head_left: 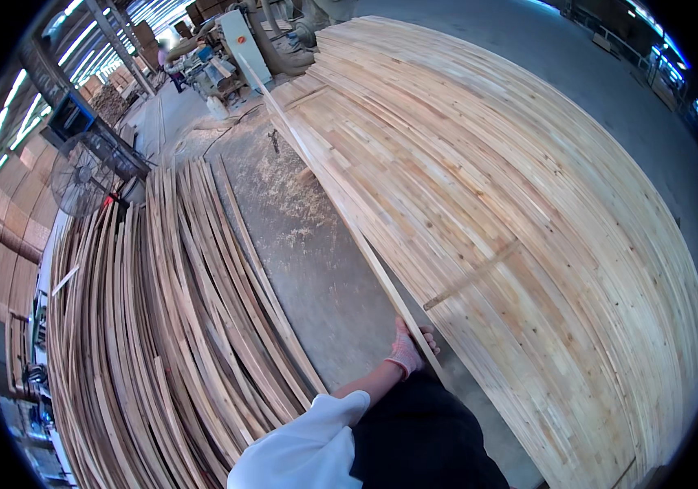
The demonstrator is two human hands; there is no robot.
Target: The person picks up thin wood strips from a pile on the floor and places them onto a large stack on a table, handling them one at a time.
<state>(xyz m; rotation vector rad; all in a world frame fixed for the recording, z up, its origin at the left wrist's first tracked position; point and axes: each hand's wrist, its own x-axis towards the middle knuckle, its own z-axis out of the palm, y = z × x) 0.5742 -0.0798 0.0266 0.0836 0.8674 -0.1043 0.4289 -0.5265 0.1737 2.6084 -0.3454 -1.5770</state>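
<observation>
My left hand (407, 349), in a pinkish knitted glove, is closed around a long, thin wooden strip (387, 281). Fingertips show on the strip's right side. From beside my dark-clothed legs, the strip stretches far forward along the left edge of a broad layer of pale wooden strips (479, 196). Its near part stands apart from that layer, with grey floor showing between. Farther off it lies close to the layer's edge; whether they touch there I cannot tell. My right hand is out of the picture.
Long, rougher wooden strips (178, 310) lie side by side on the left. Sawdust (296, 191) covers part of the floor between. A crosswise batten (473, 275) lies on the pale layer. Beyond are a fan (84, 175), a machine cabinet (243, 50) and a distant person (171, 67).
</observation>
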